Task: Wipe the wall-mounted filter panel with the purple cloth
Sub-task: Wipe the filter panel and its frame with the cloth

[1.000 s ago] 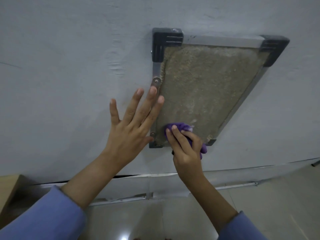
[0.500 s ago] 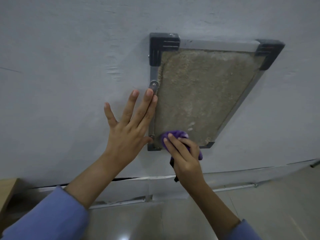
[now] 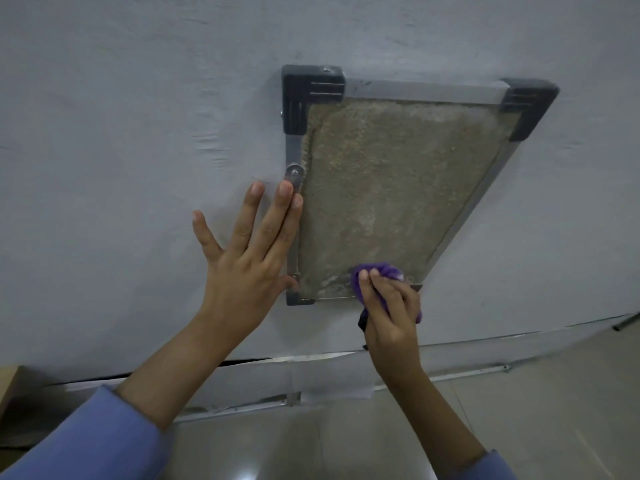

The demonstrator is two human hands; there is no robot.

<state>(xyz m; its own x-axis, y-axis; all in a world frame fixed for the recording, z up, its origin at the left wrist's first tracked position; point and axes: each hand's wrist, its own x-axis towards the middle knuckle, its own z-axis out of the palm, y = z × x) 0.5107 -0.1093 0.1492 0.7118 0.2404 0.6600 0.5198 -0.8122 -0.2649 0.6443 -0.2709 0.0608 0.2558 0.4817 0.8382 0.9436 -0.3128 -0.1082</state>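
Note:
The filter panel (image 3: 388,188) hangs on the grey wall: a dusty brown-grey mat in a metal frame with black plastic corners. My right hand (image 3: 389,308) is shut on the bunched purple cloth (image 3: 384,271) and presses it on the panel's lower right corner, hiding that corner. My left hand (image 3: 247,261) lies flat and open on the wall, fingers spread. Its fingertips reach the frame's left rail just below a round screw plate (image 3: 294,173).
The grey wall (image 3: 121,150) fills most of the view. Below it run a metal strip and a torn white sheet (image 3: 329,379) at the wall's foot. A glossy tiled floor (image 3: 519,427) lies beneath. A brown box corner (image 3: 10,379) shows at far left.
My right hand has slid the cloth rightward along the panel's bottom edge, from the lower left corner to the lower right. My left hand's fingers have drawn closer together.

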